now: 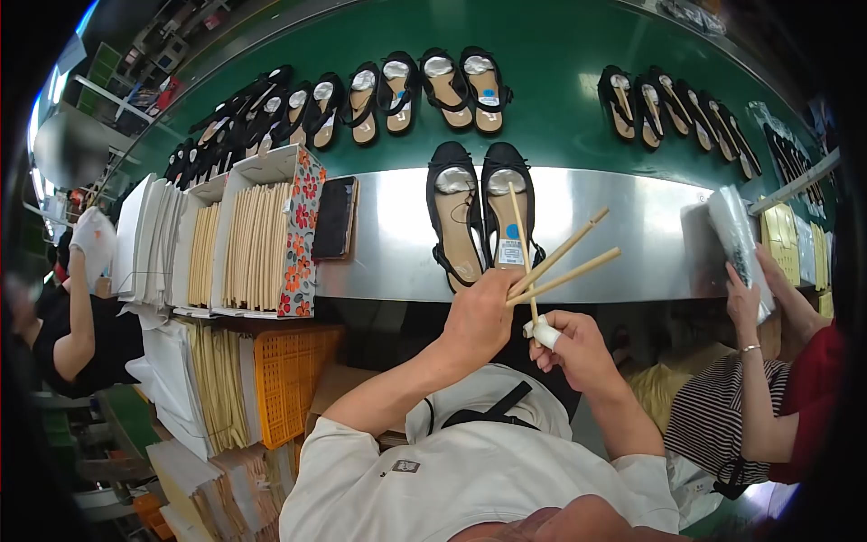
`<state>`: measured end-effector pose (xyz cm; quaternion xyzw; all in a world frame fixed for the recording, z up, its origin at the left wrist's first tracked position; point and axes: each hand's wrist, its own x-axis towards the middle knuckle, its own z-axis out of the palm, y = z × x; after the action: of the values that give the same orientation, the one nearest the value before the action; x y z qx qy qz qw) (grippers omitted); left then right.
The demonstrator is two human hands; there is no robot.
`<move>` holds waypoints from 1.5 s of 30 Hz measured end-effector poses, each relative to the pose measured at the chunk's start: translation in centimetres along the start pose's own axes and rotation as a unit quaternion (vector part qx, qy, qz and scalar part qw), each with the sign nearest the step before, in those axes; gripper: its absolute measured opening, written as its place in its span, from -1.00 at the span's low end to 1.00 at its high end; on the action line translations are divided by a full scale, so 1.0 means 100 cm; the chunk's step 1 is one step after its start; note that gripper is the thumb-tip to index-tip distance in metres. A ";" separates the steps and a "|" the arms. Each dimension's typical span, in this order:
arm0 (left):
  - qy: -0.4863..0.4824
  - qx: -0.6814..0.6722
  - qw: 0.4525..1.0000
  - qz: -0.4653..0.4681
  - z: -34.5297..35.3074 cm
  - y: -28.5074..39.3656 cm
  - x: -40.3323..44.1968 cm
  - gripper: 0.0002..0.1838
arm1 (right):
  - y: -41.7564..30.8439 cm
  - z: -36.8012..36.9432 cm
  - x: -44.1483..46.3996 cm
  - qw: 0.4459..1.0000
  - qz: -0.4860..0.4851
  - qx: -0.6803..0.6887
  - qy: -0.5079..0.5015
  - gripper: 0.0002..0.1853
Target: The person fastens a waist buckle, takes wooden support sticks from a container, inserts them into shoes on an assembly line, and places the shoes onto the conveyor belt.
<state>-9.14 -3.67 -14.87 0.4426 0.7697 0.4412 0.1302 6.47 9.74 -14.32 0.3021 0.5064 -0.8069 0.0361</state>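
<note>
My left hand [483, 312] is closed around several thin tan sticks [573, 253], which fan out up and to the right. My right hand [573, 348], with white wrapping on its fingers, pinches the lower end of a more upright stick [519, 226] that crosses the others. Just beyond my hands, a pair of black slingback flats lies on the metal ledge: the left shoe [442, 212] and the right shoe [492, 203]. Both have white stuffing in the toes. The right one carries a blue round sticker and a white label on its insole.
Rows of black flats [397, 90] line the green table [551, 81]; those at right [650, 113] have sticks inside. A flowered box [302, 235] of tan sticks and a phone [334, 217] sit at left. At right, a co-worker's hands hold a plastic-wrapped item [741, 244].
</note>
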 end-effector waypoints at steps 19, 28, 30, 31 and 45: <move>-0.002 -0.070 0.995 -0.072 -0.004 0.000 0.002 -0.71 | 0.007 0.013 0.027 0.998 -0.027 0.050 -0.002 -0.85; -0.016 -0.151 0.969 -0.193 -0.004 -0.005 0.011 -0.60 | 0.018 0.013 0.042 0.996 -0.047 0.077 -0.009 -0.86; -0.032 -0.154 0.967 -0.203 -0.004 -0.008 0.014 -0.61 | 0.019 0.012 0.043 0.996 -0.043 0.079 -0.010 -0.85; -0.046 -0.154 0.965 -0.208 -0.005 -0.009 0.016 -0.63 | 0.020 0.012 0.043 0.996 -0.044 0.079 -0.012 -0.85; -0.030 -0.167 0.965 -0.200 -0.002 -0.013 0.015 -0.60 | 0.019 0.017 0.043 0.985 -0.132 -0.114 0.014 -0.88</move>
<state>-10.85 -2.92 -15.52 0.2650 0.7538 0.5149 0.3105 2.91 8.48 -17.60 0.2377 0.6306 -0.7375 -0.0438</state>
